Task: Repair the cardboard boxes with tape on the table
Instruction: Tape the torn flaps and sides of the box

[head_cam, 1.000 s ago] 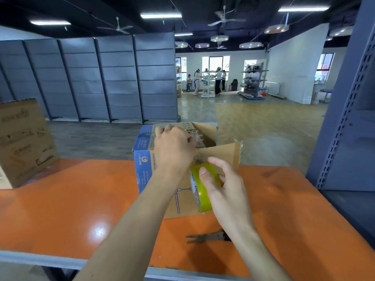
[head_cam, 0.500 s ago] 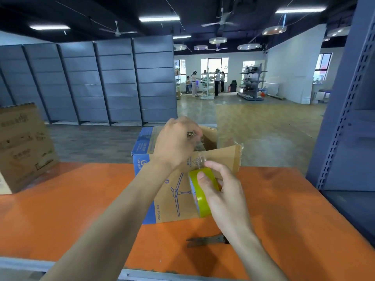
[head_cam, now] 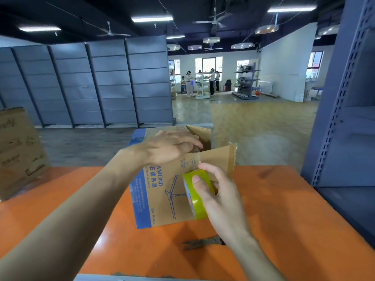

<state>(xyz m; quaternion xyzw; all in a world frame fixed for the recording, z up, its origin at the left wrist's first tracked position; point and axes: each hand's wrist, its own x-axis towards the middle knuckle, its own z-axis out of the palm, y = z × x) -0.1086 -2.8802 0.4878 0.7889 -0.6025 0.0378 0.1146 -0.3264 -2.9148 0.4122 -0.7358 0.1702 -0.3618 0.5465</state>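
Cardboard box [head_cam: 162,199], left hand [head_cam: 172,148] pressing flat on its top flap, right hand [head_cam: 221,199] gripping tape roll [head_cam: 199,208]

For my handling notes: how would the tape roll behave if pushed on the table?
Round and narrow, the tape roll would probably roll on edge across the glossy table. The right hand holds it alone, so it seems light and stiff.
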